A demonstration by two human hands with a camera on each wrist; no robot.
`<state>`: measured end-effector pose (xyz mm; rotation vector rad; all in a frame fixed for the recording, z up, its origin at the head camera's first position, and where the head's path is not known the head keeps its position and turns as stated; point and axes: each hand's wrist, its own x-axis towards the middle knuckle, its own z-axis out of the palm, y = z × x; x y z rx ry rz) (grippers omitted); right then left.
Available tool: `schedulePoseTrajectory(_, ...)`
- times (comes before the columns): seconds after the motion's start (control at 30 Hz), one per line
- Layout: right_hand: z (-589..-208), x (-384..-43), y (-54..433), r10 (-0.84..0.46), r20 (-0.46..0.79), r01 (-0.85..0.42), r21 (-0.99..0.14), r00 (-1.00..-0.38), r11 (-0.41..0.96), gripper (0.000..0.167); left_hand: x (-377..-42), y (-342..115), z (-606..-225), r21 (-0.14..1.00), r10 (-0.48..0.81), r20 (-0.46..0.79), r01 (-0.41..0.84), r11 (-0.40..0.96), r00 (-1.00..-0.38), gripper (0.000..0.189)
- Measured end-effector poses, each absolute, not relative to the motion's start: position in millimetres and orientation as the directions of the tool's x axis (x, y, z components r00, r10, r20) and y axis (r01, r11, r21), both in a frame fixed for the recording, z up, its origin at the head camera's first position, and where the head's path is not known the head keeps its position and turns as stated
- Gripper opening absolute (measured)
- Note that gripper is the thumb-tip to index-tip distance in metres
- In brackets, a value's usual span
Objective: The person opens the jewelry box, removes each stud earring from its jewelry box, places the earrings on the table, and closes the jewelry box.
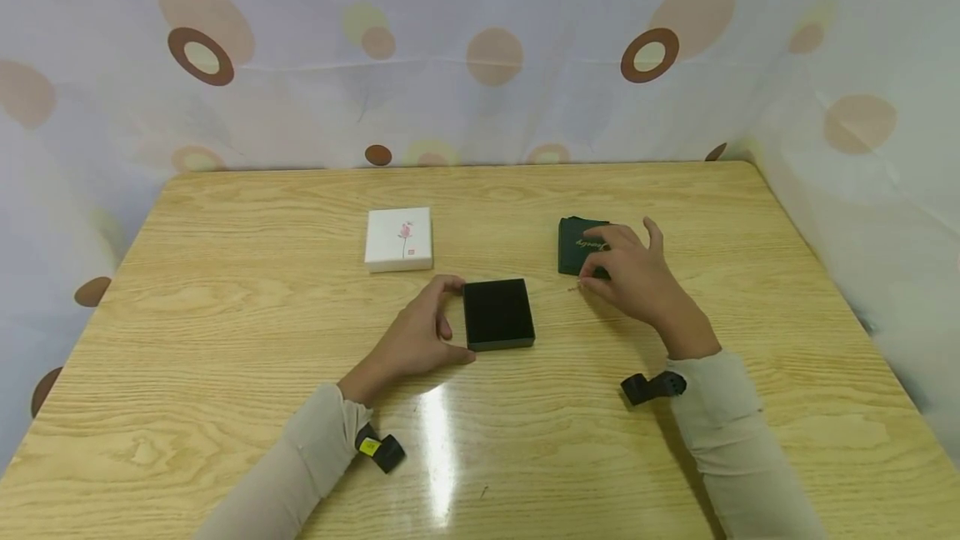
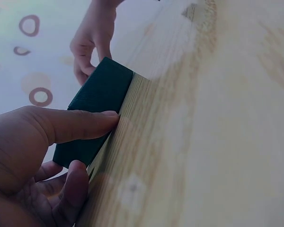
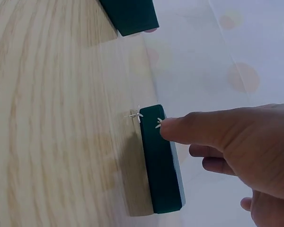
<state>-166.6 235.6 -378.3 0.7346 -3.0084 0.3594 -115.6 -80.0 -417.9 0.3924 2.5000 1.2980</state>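
Observation:
My left hand [image 1: 420,332] holds an open square box [image 1: 498,313] at its left side, thumb at the near edge and fingers at the far corner. The box is black inside, with dark green walls in the left wrist view. Between thumb and forefinger, my right hand [image 1: 630,277] pinches a small silvery earring [image 3: 158,123], mostly hidden by the fingertips. A second spiky silvery earring [image 3: 136,115] lies on the table just beside. Right behind these fingers sits a dark green lid [image 1: 572,244] with gold lettering, partly covered by the hand.
A white square box [image 1: 399,238] with a pink flower print stands at the back left of the wooden table [image 1: 247,290]. Patterned cloth [image 1: 450,107] hangs behind the table's far edge and along its sides.

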Motion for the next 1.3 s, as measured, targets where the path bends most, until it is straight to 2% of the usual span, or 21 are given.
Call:
schedulePoseTrajectory(0.63, -386.3, -167.4, 232.7, -0.458, 0.056, -0.460, -0.182, -0.887, 0.869, 0.010, -115.0, -80.1, -418.8, 0.827, 0.373, -0.134, 0.104, 0.553, -0.918, 0.092)
schedulePoseTrajectory(0.83, -378.6, -169.8, 237.3, -0.446, 0.084, -0.453, -0.218, -0.891, 0.864, 0.006, -115.6, -79.9, -419.0, 0.824, 0.368, -0.135, 0.103, 0.558, -0.920, 0.091)
schedulePoseTrajectory(1.03, -368.0, -186.1, 244.1, -0.429, 0.009, -0.415, -0.276, -0.903, 0.867, 0.019, -116.9, -80.9, -422.0, 0.823, 0.359, -0.142, 0.091, 0.561, -0.922, 0.092)
schedulePoseTrajectory(1.3, -369.0, -207.9, 251.2, -0.397, -0.188, -0.309, -0.370, -0.899, 0.876, 0.061, -117.2, -80.3, -424.1, 0.824, 0.364, -0.144, 0.093, 0.559, -0.920, 0.093)
